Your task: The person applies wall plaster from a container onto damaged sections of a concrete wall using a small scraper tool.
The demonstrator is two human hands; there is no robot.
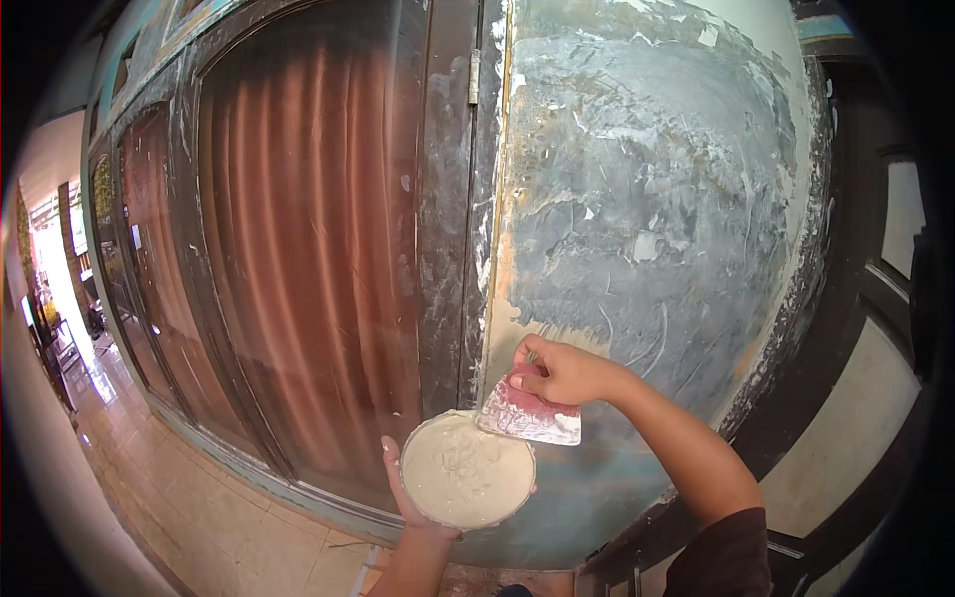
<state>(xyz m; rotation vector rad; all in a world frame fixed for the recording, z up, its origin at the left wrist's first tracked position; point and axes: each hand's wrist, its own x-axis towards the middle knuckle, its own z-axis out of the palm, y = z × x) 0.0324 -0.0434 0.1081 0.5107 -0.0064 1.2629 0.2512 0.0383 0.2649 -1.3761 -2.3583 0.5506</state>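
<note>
My left hand [415, 502] holds up a round bowl [532, 490] from below and from its left side, thumb along the rim. Cream-coloured putty [468, 473] fills the bowl nearly to the top, its surface rough in the middle. In my right hand [562, 372] is a red putty scraper [532, 406] with a wide blade, smeared with white. Its blade points down, one corner at the bowl's far right rim. Behind both hands stands a grey patchy wall [657, 219], with a fresh cream patch low near the door frame.
To the left, a dark-framed glass panel [308, 229] has reddish-brown curtains behind it. A hinge [475, 78] sits on its frame. A dark door with pale panels [841, 428] stands at the right. Tiled floor [229, 527] runs off toward a bright opening at far left.
</note>
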